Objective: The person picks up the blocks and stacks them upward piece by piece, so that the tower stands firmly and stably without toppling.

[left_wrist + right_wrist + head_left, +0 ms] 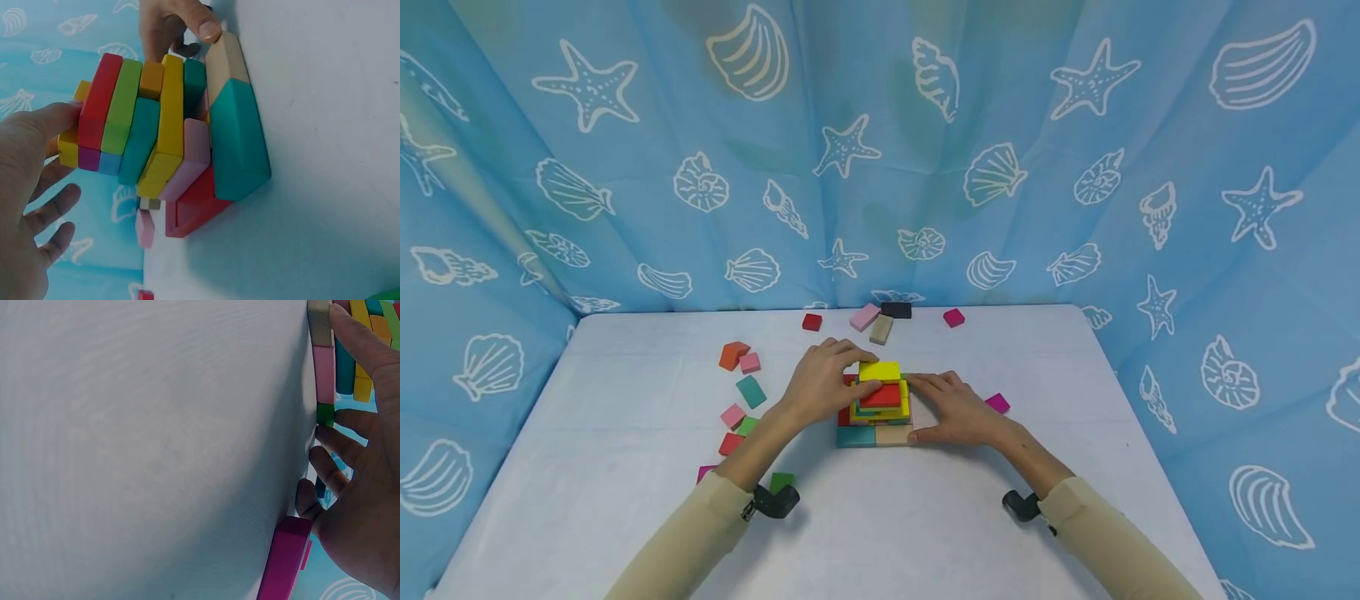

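Note:
A stepped tower of coloured wooden blocks stands mid-table, with a yellow block [880,372] on top and a red block [880,397] below it. At the top, my left hand [826,382] pinches the yellow block between thumb and index finger; its other fingers hang apart in the left wrist view. Beside the tower's right side, my right hand [958,412] rests with fingers spread. Its thumb touches the tan block [226,59] of the base, and its fingertips lie by a green block [325,414]. A teal block [240,144] forms the base's front left.
Loose blocks lie left of the tower, among them an orange block [732,356] and a teal block [751,391]. Behind it are a black block [896,310] and a pink block [864,317]. A magenta block [997,403] sits beyond my right hand. A blue curtain [880,192] hangs behind.

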The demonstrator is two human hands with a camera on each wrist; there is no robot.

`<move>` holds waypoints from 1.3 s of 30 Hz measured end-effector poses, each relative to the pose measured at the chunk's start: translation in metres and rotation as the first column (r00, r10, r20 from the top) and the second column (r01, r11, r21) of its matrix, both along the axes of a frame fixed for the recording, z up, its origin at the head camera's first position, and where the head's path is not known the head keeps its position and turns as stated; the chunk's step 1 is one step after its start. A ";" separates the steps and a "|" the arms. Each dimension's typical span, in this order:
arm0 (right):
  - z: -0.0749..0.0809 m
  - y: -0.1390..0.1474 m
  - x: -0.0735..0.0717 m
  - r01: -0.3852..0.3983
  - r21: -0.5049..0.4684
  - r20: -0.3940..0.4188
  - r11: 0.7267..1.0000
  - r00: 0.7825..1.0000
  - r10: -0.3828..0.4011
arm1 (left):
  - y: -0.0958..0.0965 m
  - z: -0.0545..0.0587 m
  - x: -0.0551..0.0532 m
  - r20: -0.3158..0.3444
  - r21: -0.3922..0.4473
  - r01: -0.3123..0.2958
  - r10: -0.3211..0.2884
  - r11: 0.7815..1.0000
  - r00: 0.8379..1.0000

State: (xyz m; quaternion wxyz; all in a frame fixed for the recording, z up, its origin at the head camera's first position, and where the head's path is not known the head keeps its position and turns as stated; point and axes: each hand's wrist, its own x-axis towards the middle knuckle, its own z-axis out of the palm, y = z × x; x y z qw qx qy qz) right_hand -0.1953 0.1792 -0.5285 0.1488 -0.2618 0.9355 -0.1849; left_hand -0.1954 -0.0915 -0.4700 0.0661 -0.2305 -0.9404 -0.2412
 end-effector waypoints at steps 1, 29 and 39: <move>0.000 0.000 0.000 -0.001 0.000 0.000 1.000 1.000 0.001 | 0.000 0.000 0.000 0.003 0.003 0.000 0.000 1.000 1.000; 0.002 -0.001 0.001 0.029 0.009 0.014 1.000 0.999 -0.029 | -0.093 -0.009 0.003 0.194 0.045 -0.122 0.111 0.991 0.975; 0.004 -0.002 0.002 0.025 -0.001 0.013 1.000 1.000 -0.025 | -0.177 -0.022 0.021 0.344 0.069 -0.209 0.174 0.975 0.923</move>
